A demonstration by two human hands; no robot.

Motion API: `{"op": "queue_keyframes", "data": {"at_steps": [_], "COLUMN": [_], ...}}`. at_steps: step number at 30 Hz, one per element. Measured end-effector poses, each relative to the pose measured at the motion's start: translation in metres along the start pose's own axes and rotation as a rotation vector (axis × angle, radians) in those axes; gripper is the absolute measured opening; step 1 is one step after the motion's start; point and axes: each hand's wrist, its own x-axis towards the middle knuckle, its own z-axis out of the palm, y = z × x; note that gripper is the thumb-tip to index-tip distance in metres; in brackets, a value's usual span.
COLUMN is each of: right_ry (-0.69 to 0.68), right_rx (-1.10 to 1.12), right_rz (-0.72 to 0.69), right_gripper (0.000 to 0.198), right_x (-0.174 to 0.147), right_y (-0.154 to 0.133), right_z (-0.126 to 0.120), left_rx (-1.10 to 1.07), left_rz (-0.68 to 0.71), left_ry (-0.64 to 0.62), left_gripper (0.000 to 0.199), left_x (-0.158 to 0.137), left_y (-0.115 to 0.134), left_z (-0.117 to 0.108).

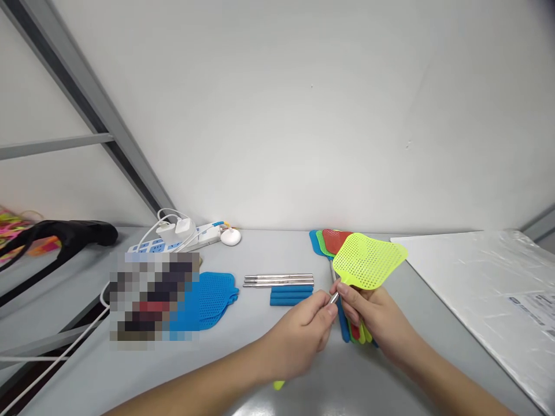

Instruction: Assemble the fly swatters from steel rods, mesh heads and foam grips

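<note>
Between my hands is a fly swatter with a yellow-green perforated head and a slim metal shaft. My left hand is closed round the shaft, and a yellow-green end pokes out below it. My right hand pinches the swatter at the neck, just under the head. Behind it lie more swatters, with a red head, a green one and a blue one; their handles pass partly behind my right hand. To the left are several metal rods and blue handle tubes.
Blue swatter heads are stacked at the left, beside a blurred-out item. A power strip with white cables and a round white device sit by the wall. A plastic-wrapped white board covers the table's right side.
</note>
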Motion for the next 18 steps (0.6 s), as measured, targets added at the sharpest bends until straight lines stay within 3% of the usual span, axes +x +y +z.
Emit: {"op": "queue_keyframes", "data": {"at_steps": [4,6,8,11,15,18], "right_ry": [0.167,0.317,0.353,0.349,0.327,0.094], "right_rx": [0.061,0.159,0.210,0.258,0.264,0.181], "right_rz": [-0.071,-0.142,-0.155,-0.195,-0.233,-0.129], "right_gripper": [0.034,0.030,0.026,0.024,0.023,0.027], "right_x": [0.004,0.007,0.009,0.012,0.013,0.009], "right_y": [-0.012,-0.021,-0.027,-0.028,-0.015,-0.003], "right_z": [-0.016,-0.030,-0.042,-0.047,-0.031,-0.008], "left_rx": [0.288,0.546,0.847,1.216,1.359,1.375], "left_rz": [0.027,0.021,0.029,0.083,0.155,0.195], "left_ry": [0.004,0.026,0.095,0.183,0.208,0.195], "left_gripper": [0.038,0.039,0.035,0.030,0.030,0.027], "left_x": [-0.014,-0.023,-0.031,-0.037,-0.038,-0.035], "left_y": [0.011,0.017,0.019,0.018,0.009,0.000], "left_z": [-0.015,-0.027,-0.039,-0.051,-0.053,-0.046]}}
